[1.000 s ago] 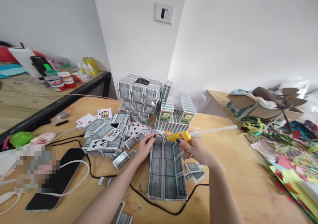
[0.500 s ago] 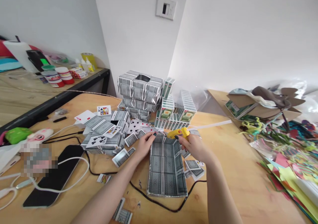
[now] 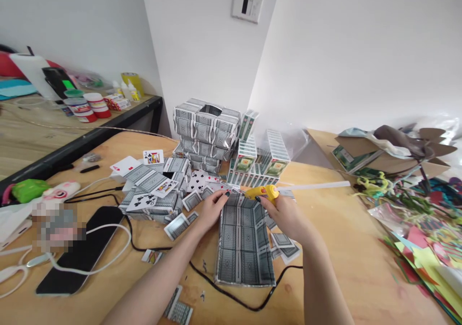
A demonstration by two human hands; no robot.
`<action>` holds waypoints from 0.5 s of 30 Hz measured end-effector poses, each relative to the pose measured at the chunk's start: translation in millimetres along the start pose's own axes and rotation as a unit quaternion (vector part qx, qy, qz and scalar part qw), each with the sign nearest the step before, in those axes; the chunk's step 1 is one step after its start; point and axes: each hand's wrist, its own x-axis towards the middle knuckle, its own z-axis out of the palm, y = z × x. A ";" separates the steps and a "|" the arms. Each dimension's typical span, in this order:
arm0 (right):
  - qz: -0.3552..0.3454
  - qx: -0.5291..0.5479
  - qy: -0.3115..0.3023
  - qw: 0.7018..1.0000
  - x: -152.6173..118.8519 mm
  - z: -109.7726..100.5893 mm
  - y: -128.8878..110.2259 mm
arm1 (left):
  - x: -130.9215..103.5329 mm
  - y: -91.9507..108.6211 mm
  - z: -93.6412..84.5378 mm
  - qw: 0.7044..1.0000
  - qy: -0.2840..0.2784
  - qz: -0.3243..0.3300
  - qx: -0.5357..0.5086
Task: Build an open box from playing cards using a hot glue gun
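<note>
My right hand [image 3: 287,214] is closed around a yellow hot glue gun [image 3: 260,193], its nozzle pointing left over the far edge of a card-covered box. A long white glue stick [image 3: 314,186] juts from the gun's back. That open box [image 3: 245,241], lined with grey-backed playing cards, lies lengthwise in front of me. At its far left corner, my left hand [image 3: 212,208] has its fingers closed on the rim; the fingertips are partly hidden. Loose playing cards [image 3: 285,245] lie right of the box, and more are scattered to its left.
Behind stand a stacked card-covered structure [image 3: 205,128] and green card packs [image 3: 245,164]. Left are a card-topped block [image 3: 153,205], a black phone-like slab [image 3: 81,253] and white cables. A black cord [image 3: 238,298] curves before the box. Craft scraps [image 3: 422,262] and a carton [image 3: 382,152] fill the right.
The whole view has shifted slightly. The glue gun has tilted a little, and its stick now points flatter to the right. My left hand stays at the box corner.
</note>
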 end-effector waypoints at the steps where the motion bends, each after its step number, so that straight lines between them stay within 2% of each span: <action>1: -0.003 -0.002 0.005 1.000 -0.7 -0.5 -0.6 | 0.0 0.5 0.1 1.000 0.000 -0.001 -0.002; 15: -0.008 0.011 0.015 1.000 -2.1 -1.2 -1.6 | -0.5 3.9 -0.5 1.000 -0.009 -0.003 -0.005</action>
